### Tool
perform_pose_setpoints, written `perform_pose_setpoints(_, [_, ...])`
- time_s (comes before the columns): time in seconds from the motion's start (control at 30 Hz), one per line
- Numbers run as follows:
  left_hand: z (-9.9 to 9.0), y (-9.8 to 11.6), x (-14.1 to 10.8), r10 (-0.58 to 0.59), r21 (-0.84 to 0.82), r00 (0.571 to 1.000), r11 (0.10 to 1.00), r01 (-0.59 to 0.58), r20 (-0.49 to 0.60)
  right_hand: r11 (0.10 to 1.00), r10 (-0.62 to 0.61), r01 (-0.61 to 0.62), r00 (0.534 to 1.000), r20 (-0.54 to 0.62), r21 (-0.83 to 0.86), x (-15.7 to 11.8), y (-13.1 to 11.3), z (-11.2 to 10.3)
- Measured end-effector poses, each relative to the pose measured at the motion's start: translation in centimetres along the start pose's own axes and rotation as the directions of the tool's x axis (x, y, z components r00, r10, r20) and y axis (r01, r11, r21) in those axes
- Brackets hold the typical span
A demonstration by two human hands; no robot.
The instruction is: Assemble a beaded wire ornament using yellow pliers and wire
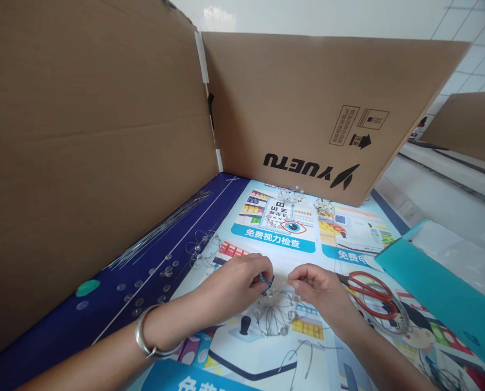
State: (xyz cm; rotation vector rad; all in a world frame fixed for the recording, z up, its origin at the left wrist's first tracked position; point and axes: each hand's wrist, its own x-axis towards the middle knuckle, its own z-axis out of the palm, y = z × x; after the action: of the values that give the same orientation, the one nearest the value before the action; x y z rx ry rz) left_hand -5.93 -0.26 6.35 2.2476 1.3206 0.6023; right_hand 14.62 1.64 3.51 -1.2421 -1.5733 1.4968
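My left hand (248, 277), with a silver bangle on its wrist, is closed in a pinch on a small dark-blue piece (267, 281). Directly below that piece is a flower-like cluster of looped thin wire (274, 314) with clear beads, close to the fingertips; I cannot tell whether the two are joined. Just to the right, my right hand (318, 285) has thumb and fingers pressed together. What it pinches, if anything, is too fine to make out. Scissors with red-orange handles (375, 296) lie beside the right hand, over a coil of wire (405, 320).
Cardboard panels (327, 108) stand behind and at the left. Loose clear discs (167, 271), thin straight wires (157, 231) and a wire flower (204, 247) lie leftward. More wire clusters (291, 195) sit at the back. A teal folder (441, 293) is right; bent wires (307, 355) lie in front.
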Motion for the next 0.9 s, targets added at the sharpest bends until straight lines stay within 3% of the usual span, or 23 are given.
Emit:
perform_pose_setpoints(0.33, [-0.33, -0.10, -0.09, 0.002, -0.049, 1.000, 0.999, -0.003, -0.019, 1.000, 0.003, -0.002, 1.000, -0.017, 0.014, -0.05, 0.26, -0.07])
perform_pose_setpoints(0.53, [-0.55, 0.06, -0.25, 0.035, -0.033, 0.999, 0.999, -0.035, 0.009, 0.999, 0.048, -0.049, 0.998, -0.043, -0.018, -0.10, -0.01, 0.12])
perform_pose_setpoints(0.9, [-0.96, 0.35, -0.33, 0.020, -0.048, 0.998, 0.999, -0.017, 0.055, 0.999, 0.013, -0.014, 1.000, -0.029, -0.042, -0.05, 0.37, 0.12])
